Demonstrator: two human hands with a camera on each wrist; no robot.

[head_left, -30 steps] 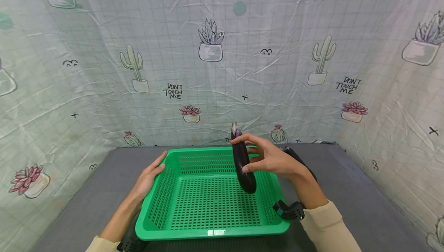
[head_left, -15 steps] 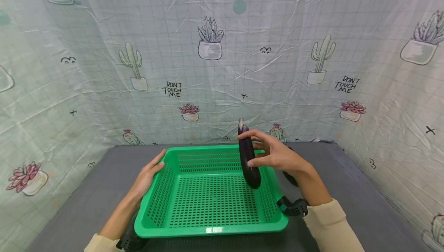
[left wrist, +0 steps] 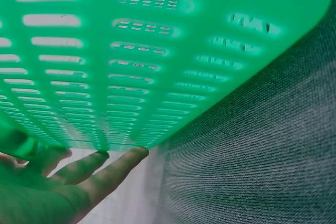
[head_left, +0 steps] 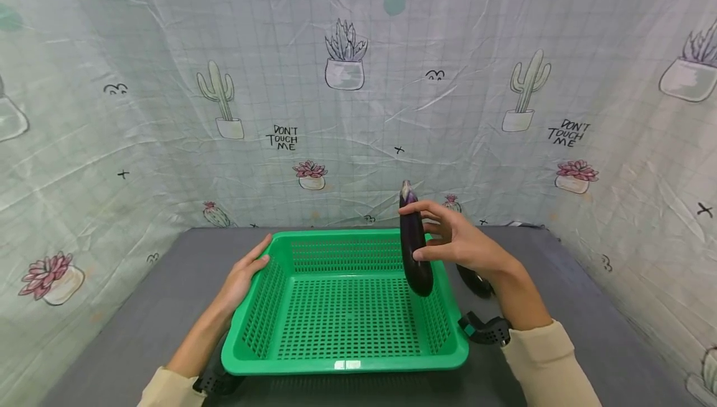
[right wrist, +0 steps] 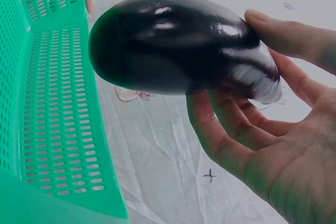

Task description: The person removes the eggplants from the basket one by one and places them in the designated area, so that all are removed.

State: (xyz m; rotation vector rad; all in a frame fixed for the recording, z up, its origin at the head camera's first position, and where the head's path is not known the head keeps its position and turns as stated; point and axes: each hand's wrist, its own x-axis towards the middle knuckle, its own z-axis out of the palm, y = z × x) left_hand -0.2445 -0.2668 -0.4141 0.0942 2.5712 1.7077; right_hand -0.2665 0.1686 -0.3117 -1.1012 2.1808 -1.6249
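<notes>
A dark purple eggplant (head_left: 416, 251) is held tilted above the right side of a green plastic basket (head_left: 347, 366). My right hand (head_left: 456, 242) pinches it from the right, thumb on the near side and fingers behind; in the right wrist view its rounded end (right wrist: 152, 45) points toward the basket wall. My left hand (head_left: 241, 282) holds the basket's left rim near the far corner, thumb over the rim. In the left wrist view the left fingers (left wrist: 105, 177) lie along the slotted outer wall. Part of a second eggplant (head_left: 475, 282) shows behind my right wrist.
The basket stands on a grey table surface (head_left: 151, 313). A fabric sheet (head_left: 358, 121) printed with cacti surrounds the table at the back and both sides. Black straps are on both wrists.
My right hand has moved the eggplant to the right and slightly up, toward the basket's right wall. The left hand stays on the basket rim.
</notes>
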